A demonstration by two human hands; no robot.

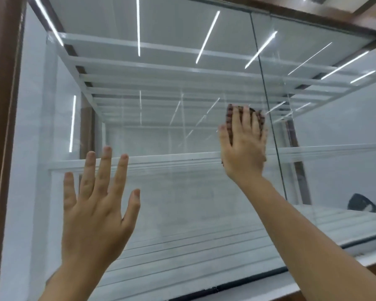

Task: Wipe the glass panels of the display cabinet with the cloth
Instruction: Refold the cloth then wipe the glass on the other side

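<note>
The display cabinet's front glass panel (172,187) fills most of the view, with a brown wooden frame (2,127) round it. My right hand (242,144) lies flat with straight fingers and presses a dark brown checked cloth (229,118) against the glass, close to the vertical seam (267,101) between two panels. Most of the cloth is hidden under the hand; its edges show above and left of the fingers. My left hand (98,205) is raised at the lower left with fingers spread; it holds nothing, and whether it touches the glass is unclear.
White shelves (161,161) run across the inside of the cabinet, and ceiling light strips reflect in the glass. A second glass panel (334,127) continues to the right of the seam. A dark object (360,203) sits at the lower right behind the glass.
</note>
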